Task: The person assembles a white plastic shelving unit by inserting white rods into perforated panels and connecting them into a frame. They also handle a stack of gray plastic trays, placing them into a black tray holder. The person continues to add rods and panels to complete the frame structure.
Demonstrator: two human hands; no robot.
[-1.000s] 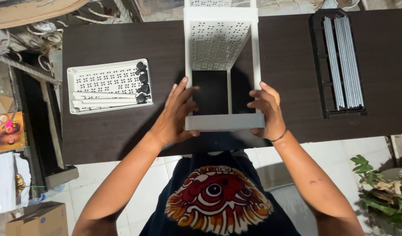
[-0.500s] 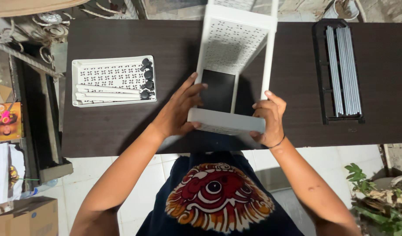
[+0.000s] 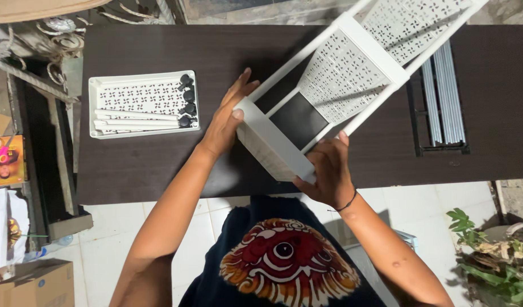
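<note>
A white plastic shelf rack (image 3: 341, 85) with perforated trays and white posts lies tilted across the dark brown table (image 3: 136, 165), its top pointing to the far right. My left hand (image 3: 224, 122) grips the left corner of the rack's nearest tray. My right hand (image 3: 324, 167) holds the right corner of the same tray at the table's front edge. Both hands are closed on the rack.
A white perforated tray (image 3: 143, 104) on the left of the table holds white posts and several black caster wheels. A black tray with metal rods (image 3: 440, 102) sits at the right. Boxes and clutter lie on the floor at left, a potted plant (image 3: 494, 261) at lower right.
The rack has swung from pointing straight away from me to leaning diagonally toward the far right. Both hands turned with its near tray, the left moving up and the right moving down.
</note>
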